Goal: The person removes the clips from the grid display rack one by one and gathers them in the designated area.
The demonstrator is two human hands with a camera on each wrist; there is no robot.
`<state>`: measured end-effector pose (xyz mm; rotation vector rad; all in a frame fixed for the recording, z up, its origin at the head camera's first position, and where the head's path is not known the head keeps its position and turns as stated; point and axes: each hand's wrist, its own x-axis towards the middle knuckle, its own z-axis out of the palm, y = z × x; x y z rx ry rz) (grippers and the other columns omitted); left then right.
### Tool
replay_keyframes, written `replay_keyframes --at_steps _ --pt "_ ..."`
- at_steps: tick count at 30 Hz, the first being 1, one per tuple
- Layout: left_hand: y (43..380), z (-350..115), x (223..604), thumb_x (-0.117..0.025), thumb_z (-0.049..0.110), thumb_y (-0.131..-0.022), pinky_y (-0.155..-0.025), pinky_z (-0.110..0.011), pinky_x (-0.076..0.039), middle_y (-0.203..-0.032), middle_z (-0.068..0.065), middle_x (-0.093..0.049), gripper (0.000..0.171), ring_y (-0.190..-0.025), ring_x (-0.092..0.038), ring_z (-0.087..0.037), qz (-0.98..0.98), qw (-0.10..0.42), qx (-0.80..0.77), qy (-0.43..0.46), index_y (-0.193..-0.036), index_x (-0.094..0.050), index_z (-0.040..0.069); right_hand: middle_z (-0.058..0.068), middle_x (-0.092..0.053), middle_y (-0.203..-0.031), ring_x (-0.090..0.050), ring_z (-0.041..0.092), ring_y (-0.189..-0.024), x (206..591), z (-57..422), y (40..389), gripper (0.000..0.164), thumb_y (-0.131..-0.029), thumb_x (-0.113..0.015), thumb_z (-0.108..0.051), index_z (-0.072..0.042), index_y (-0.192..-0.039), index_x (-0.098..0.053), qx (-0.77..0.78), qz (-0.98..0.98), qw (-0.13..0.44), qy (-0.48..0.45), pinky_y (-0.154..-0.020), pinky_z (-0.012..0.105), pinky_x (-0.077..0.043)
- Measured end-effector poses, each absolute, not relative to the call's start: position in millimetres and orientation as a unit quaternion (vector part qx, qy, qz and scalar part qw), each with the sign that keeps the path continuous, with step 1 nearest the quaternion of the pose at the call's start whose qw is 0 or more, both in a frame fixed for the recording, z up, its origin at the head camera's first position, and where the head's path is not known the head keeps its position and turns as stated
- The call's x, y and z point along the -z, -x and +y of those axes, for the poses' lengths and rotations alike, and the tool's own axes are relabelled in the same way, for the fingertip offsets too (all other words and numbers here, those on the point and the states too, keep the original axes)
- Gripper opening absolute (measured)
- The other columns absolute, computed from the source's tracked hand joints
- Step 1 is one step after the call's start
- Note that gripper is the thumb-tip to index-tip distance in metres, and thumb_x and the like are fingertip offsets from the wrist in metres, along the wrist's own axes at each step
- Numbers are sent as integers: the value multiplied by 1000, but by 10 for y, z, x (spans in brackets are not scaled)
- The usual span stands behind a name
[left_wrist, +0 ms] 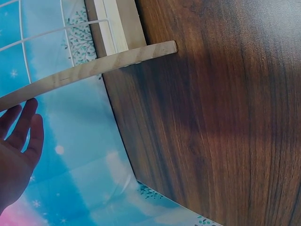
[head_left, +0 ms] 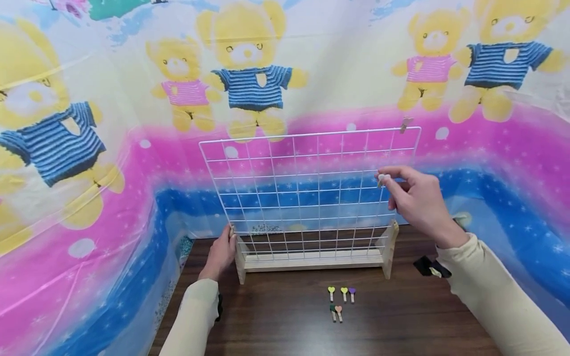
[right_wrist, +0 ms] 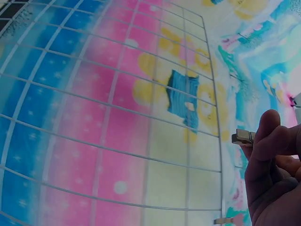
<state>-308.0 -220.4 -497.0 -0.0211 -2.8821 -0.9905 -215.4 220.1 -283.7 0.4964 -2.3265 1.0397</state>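
A white wire grid panel stands in a wooden base. My right hand pinches a small wooden clothespin between thumb and fingertips, in front of the grid's right part. In the right wrist view the clothespin's jaws point toward the grid, apart from the wires. Another clothespin is clipped on the grid's top wire near the right corner. With fingers nearly straight, my left hand touches the base's left wooden upright; its thumb is hidden in the left wrist view.
Several small heart-topped clothespins in yellow, purple, dark green and peach lie on the dark wooden table, in front of the base. A curtain printed with bears hangs behind and around the table.
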Motion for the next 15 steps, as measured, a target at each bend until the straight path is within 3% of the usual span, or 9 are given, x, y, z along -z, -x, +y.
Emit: replay_keyframes --at_steps 4,15 --pt "3069 -2222 4959 -33 25 -105 -87 -55 -42 -134 -25 -47 50 -113 -52 -42 -944 44 326 12 -151 -18 13 -3 -56 -58 -52 11 -45 3061 2217 2105 25 -98 -54 -28 -14 -115 -66 -371 -874 249 -191 -33 29 -30" --pt "3087 -2213 4976 -33 25 -105 -88 -56 -42 -133 -26 -47 48 -113 -52 -43 -948 58 314 13 -149 -22 11 -7 -51 -52 -46 10 -41 3554 2249 1952 20 -98 -55 -23 -15 -113 -66 -376 -887 189 -191 -35 27 -32"
